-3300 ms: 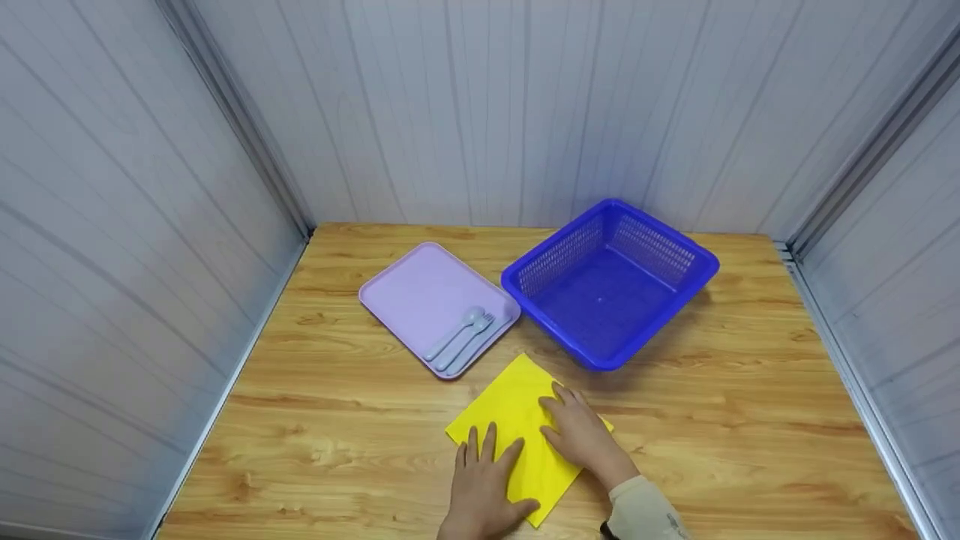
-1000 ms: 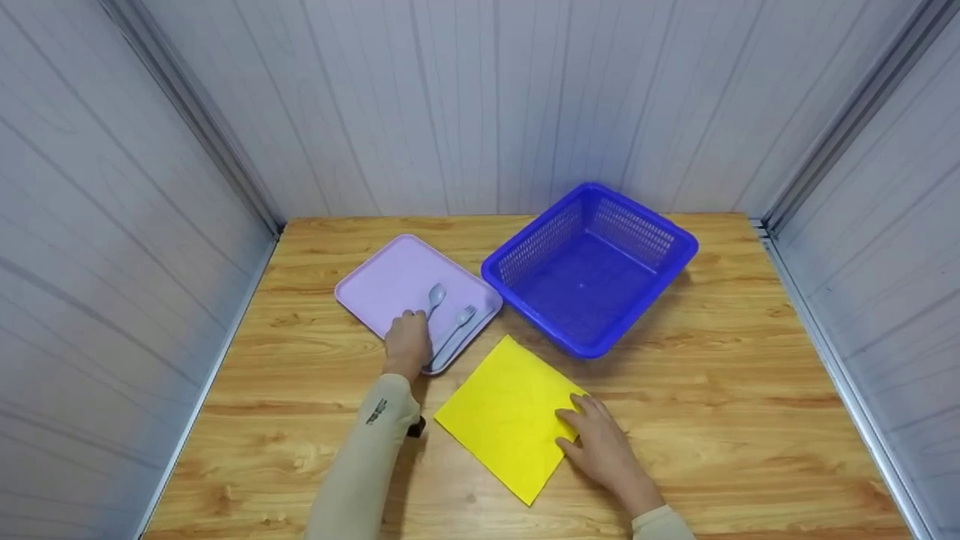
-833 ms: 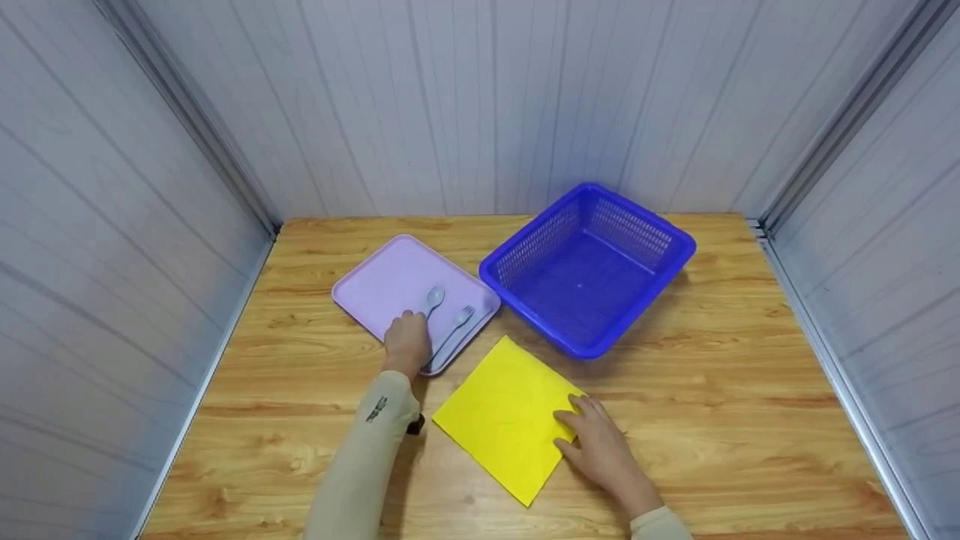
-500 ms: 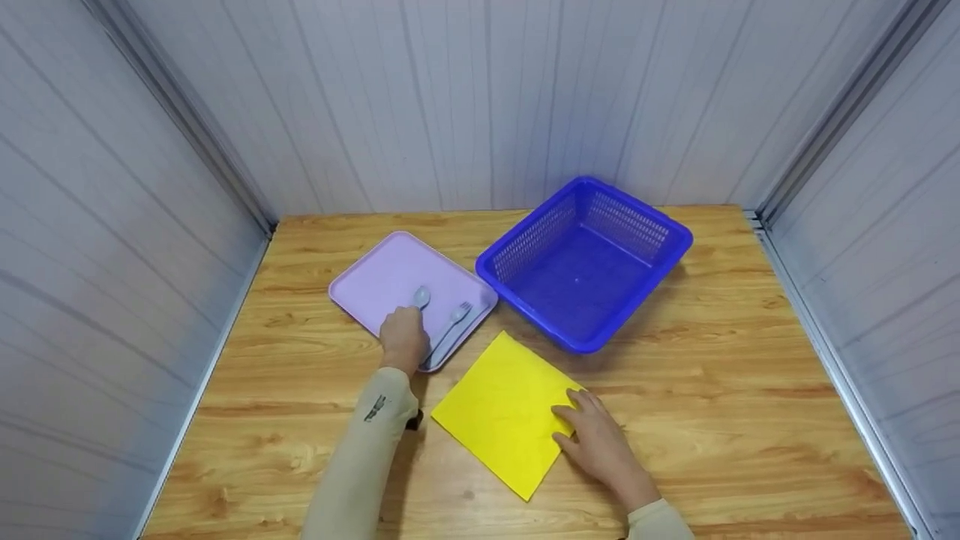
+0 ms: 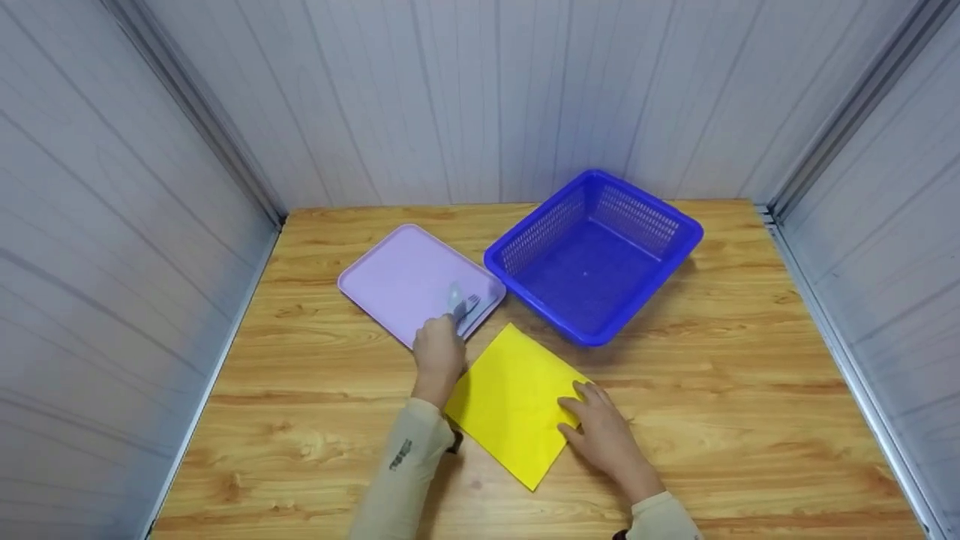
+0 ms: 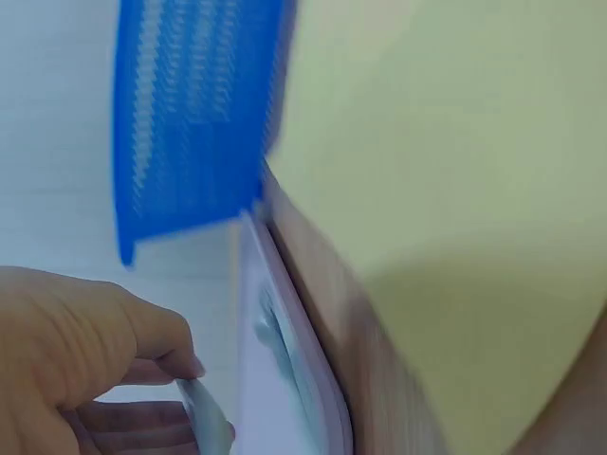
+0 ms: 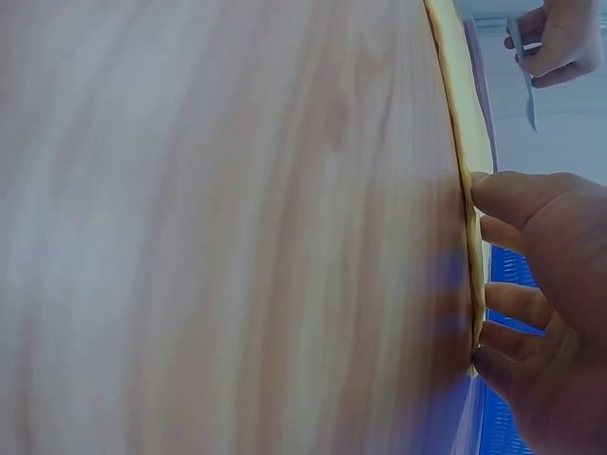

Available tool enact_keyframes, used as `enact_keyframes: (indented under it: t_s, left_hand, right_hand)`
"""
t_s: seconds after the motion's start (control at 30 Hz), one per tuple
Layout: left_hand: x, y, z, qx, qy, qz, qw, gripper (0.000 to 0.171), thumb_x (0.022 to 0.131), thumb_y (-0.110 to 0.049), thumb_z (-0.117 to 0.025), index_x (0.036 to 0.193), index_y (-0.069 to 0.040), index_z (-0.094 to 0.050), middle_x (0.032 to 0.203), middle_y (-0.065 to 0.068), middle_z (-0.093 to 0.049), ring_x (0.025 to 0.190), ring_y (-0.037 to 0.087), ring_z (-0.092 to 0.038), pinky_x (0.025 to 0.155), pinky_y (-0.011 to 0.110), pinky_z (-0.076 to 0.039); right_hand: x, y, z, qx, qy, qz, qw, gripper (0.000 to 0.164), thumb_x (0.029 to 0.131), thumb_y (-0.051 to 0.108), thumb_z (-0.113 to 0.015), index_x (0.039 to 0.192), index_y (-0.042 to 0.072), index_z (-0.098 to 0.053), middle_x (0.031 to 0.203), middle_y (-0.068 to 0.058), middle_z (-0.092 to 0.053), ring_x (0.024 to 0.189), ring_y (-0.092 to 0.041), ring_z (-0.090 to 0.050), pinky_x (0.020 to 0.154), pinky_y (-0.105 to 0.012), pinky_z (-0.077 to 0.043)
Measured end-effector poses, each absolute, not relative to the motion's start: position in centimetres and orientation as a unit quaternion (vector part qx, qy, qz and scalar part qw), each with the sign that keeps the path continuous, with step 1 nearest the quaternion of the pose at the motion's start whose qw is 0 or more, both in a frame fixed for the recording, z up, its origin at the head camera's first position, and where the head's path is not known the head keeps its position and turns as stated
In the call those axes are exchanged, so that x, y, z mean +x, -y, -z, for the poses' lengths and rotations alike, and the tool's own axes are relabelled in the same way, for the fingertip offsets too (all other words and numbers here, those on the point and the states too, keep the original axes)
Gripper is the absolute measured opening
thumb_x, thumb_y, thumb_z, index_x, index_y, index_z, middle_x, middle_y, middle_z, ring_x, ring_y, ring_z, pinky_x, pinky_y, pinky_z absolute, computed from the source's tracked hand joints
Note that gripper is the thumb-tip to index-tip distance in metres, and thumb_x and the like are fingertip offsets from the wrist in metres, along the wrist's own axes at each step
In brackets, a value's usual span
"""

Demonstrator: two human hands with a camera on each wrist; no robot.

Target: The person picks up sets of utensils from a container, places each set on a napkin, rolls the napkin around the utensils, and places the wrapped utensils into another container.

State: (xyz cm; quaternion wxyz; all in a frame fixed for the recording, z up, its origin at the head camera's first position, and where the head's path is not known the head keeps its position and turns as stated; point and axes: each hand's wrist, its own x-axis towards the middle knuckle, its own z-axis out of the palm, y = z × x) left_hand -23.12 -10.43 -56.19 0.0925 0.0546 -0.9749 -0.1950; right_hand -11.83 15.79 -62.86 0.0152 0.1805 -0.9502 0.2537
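Observation:
My left hand (image 5: 439,352) pinches the handle of a pale grey-blue spoon (image 5: 454,292), whose bowl is blurred, over the lilac tray (image 5: 405,277). A matching fork (image 5: 472,302) lies on the tray near its right edge, partly covered by the hand. In the left wrist view, thumb and fingers close on the spoon (image 6: 206,417). My right hand (image 5: 606,435) rests with spread fingers at the right edge of a folded yellow cloth (image 5: 517,409). In the right wrist view, its fingertips lie along the cloth's edge (image 7: 463,142).
A blue plastic basket (image 5: 592,274) with perforated walls stands at the back right, right beside the tray's corner. Pale panel walls (image 5: 480,97) enclose the wooden table (image 5: 750,390) at the back and both sides.
My left hand left the cloth for the tray, took hold of the spoon and has now moved right with it, over the fork. My right hand stays at the cloth's right edge.

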Motion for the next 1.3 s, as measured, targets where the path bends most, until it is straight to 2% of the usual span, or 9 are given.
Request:
enact_keyframes:
  t_s: [0.2,0.47,0.87,1.3]
  left_hand:
    - [-19.3,7.1,56.1,0.052,0.969,0.201,0.133,0.005,0.071,-0.001,-0.058,0.069,-0.004,-0.061,0.066,0.013,-0.059,0.060,0.032,-0.058,0.049,0.041,-0.045]
    - [-15.7,4.3,58.0,0.051,0.965,0.218,0.134,0.004,0.069,-0.002,-0.060,0.071,0.000,-0.062,0.056,0.010,-0.051,0.050,0.028,-0.054,0.044,0.039,-0.042]
    - [-14.1,3.1,59.5,0.090,0.971,0.210,0.077,0.005,0.074,-0.004,-0.062,0.072,0.000,-0.063,0.056,0.006,-0.048,0.051,0.021,-0.053,0.044,0.033,-0.043]
    - [-13.3,3.0,60.0,0.099,0.973,0.203,0.049,0.007,0.077,-0.004,-0.062,0.080,0.001,-0.065,0.058,0.005,-0.046,0.051,0.017,-0.050,0.046,0.030,-0.043]
  right_hand:
    - [-11.7,-15.8,62.8,0.184,0.947,-0.260,0.034,0.039,0.076,0.025,-0.068,0.109,0.007,-0.061,0.125,-0.021,-0.043,0.119,-0.037,-0.032,0.094,-0.050,-0.026]
    - [-11.9,-15.7,62.7,0.183,0.946,-0.265,0.034,0.039,0.076,0.026,-0.068,0.110,0.007,-0.061,0.125,-0.021,-0.044,0.119,-0.038,-0.032,0.095,-0.050,-0.025]
    - [-11.7,-15.6,63.0,0.187,0.946,-0.261,0.037,0.039,0.076,0.025,-0.068,0.110,0.008,-0.061,0.125,-0.021,-0.043,0.119,-0.038,-0.032,0.095,-0.050,-0.024]
    - [-11.8,-15.6,63.2,0.184,0.948,-0.257,0.036,0.038,0.077,0.027,-0.066,0.111,0.009,-0.060,0.126,-0.020,-0.043,0.119,-0.037,-0.032,0.096,-0.049,-0.024]
